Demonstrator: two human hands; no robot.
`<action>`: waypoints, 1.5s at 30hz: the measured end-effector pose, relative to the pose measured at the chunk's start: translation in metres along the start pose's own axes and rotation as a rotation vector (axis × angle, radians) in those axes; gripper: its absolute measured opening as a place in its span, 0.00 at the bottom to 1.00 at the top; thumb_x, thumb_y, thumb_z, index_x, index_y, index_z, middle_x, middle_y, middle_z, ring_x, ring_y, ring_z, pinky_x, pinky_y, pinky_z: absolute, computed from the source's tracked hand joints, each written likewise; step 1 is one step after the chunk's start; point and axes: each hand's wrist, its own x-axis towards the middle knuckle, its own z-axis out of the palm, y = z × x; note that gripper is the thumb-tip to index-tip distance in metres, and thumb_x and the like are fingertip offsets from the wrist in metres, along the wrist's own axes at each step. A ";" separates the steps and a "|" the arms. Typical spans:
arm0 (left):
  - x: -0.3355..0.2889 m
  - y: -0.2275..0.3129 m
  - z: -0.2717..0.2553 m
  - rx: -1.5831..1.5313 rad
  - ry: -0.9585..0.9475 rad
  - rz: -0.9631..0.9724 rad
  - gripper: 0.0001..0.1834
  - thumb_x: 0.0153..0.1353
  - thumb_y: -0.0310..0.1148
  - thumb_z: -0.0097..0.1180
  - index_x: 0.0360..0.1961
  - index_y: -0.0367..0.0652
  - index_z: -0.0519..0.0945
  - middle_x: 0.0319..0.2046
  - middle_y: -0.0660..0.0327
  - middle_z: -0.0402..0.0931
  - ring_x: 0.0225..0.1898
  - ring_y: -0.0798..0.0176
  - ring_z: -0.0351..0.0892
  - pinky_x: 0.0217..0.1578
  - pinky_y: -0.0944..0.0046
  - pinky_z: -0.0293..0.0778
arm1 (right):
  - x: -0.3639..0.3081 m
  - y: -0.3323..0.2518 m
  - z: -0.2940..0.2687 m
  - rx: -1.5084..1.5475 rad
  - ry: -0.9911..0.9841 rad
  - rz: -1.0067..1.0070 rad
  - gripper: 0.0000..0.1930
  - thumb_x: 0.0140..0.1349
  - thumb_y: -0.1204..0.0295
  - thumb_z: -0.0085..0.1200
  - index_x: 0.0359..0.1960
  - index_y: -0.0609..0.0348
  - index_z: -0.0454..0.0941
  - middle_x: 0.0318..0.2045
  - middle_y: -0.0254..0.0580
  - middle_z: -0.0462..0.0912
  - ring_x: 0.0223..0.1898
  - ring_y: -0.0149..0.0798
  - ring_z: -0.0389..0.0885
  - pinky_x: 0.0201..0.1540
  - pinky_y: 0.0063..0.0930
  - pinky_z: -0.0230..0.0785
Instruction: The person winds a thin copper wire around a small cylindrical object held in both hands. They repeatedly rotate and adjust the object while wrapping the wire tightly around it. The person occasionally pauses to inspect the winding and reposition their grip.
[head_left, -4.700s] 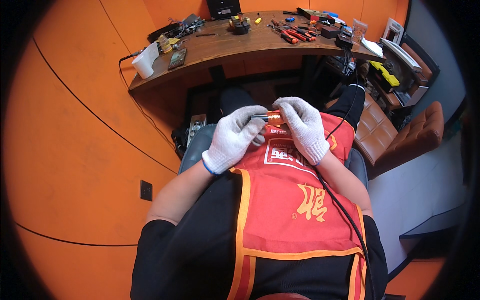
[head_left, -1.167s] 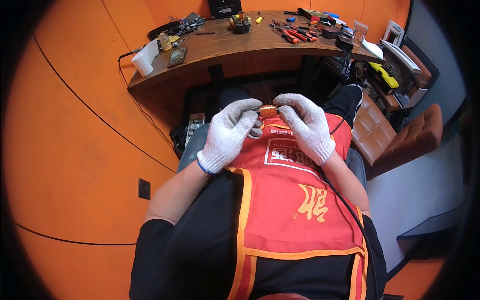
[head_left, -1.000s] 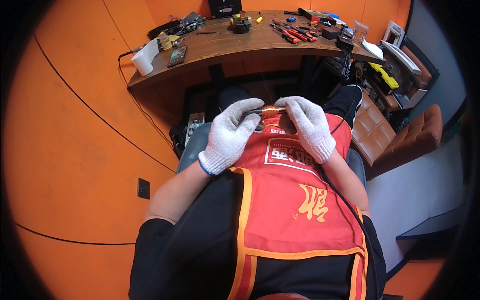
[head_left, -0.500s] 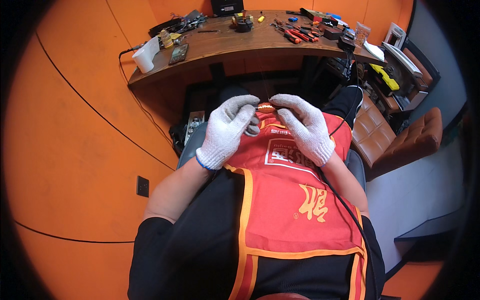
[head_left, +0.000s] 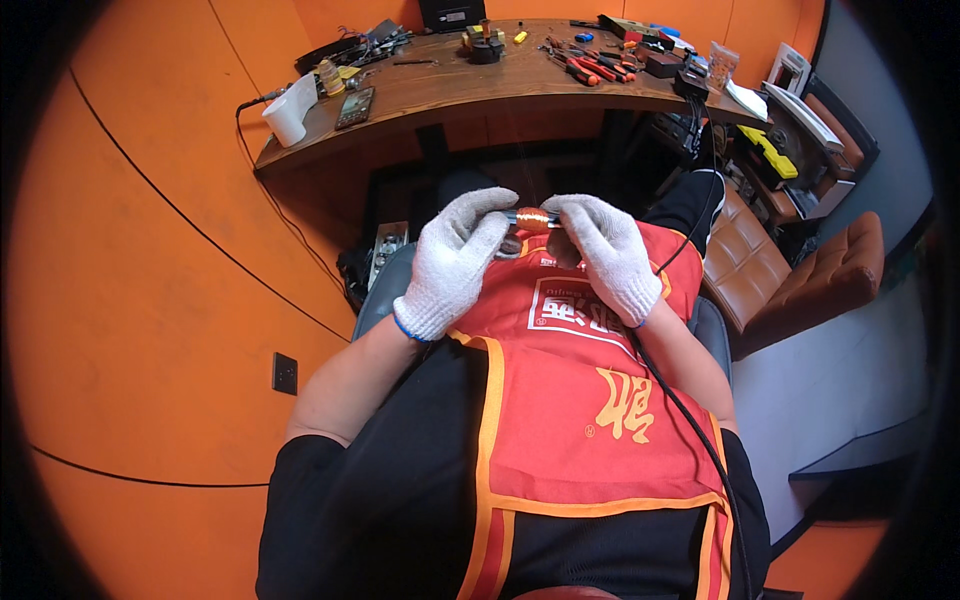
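Observation:
Between my two gloved hands, above my lap, is a small coil of copper-coloured wire wound on a thin dark rod lying crosswise. My left hand pinches the rod's left end with thumb and fingers. At the right end, my right hand grips the rod, its fingertips close beside the winding. Both gloves are white knit, with darker palms and fingertips. Beneath the hands lies the red apron with orange edging that I wear.
Ahead stands a curved wooden desk bearing a dark spool, red-handled pliers, a phone and a white paper roll. A brown chair is at right. A black cable runs down beside my right arm.
My right hand's fingers have shifted around the rod, and more of the copper winding shows. The coil looks turned and brighter. My left hand has barely moved.

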 end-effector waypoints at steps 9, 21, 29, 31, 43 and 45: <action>0.000 -0.007 0.004 0.028 0.000 0.029 0.17 0.79 0.29 0.54 0.63 0.32 0.78 0.48 0.55 0.84 0.42 0.67 0.86 0.45 0.66 0.84 | 0.000 0.001 -0.002 -0.030 -0.014 -0.095 0.13 0.80 0.72 0.51 0.57 0.65 0.82 0.40 0.35 0.85 0.38 0.23 0.80 0.45 0.20 0.75; -0.004 -0.002 0.004 -0.019 -0.044 -0.094 0.17 0.80 0.29 0.52 0.64 0.34 0.78 0.47 0.58 0.85 0.41 0.68 0.85 0.46 0.66 0.84 | 0.002 0.006 -0.007 -0.112 -0.035 -0.194 0.15 0.80 0.72 0.51 0.60 0.67 0.80 0.51 0.39 0.85 0.44 0.25 0.81 0.51 0.22 0.77; -0.003 -0.005 0.006 0.268 -0.016 0.141 0.15 0.80 0.30 0.54 0.62 0.36 0.79 0.49 0.58 0.85 0.40 0.68 0.85 0.43 0.66 0.85 | -0.001 -0.001 0.000 -0.129 0.003 -0.028 0.14 0.80 0.71 0.53 0.60 0.64 0.81 0.49 0.41 0.86 0.40 0.27 0.80 0.47 0.22 0.77; -0.003 -0.005 0.006 0.153 0.011 -0.035 0.15 0.79 0.31 0.55 0.61 0.36 0.80 0.50 0.58 0.85 0.40 0.68 0.85 0.44 0.67 0.85 | -0.001 0.000 0.001 -0.209 0.009 -0.172 0.13 0.77 0.67 0.56 0.54 0.63 0.83 0.38 0.44 0.87 0.40 0.35 0.85 0.47 0.30 0.79; -0.001 -0.012 -0.009 -0.145 -0.004 -0.160 0.14 0.79 0.31 0.55 0.59 0.34 0.79 0.41 0.60 0.85 0.36 0.72 0.83 0.38 0.70 0.82 | -0.004 -0.010 0.002 -0.541 0.029 -0.715 0.15 0.76 0.65 0.56 0.55 0.64 0.83 0.39 0.52 0.89 0.41 0.48 0.90 0.48 0.36 0.81; 0.000 -0.013 -0.008 -0.112 -0.014 -0.106 0.13 0.80 0.30 0.54 0.59 0.34 0.79 0.43 0.59 0.85 0.35 0.72 0.83 0.38 0.70 0.81 | -0.006 -0.009 0.000 -0.581 0.048 -0.659 0.16 0.77 0.64 0.55 0.56 0.64 0.82 0.39 0.51 0.89 0.40 0.45 0.89 0.48 0.35 0.81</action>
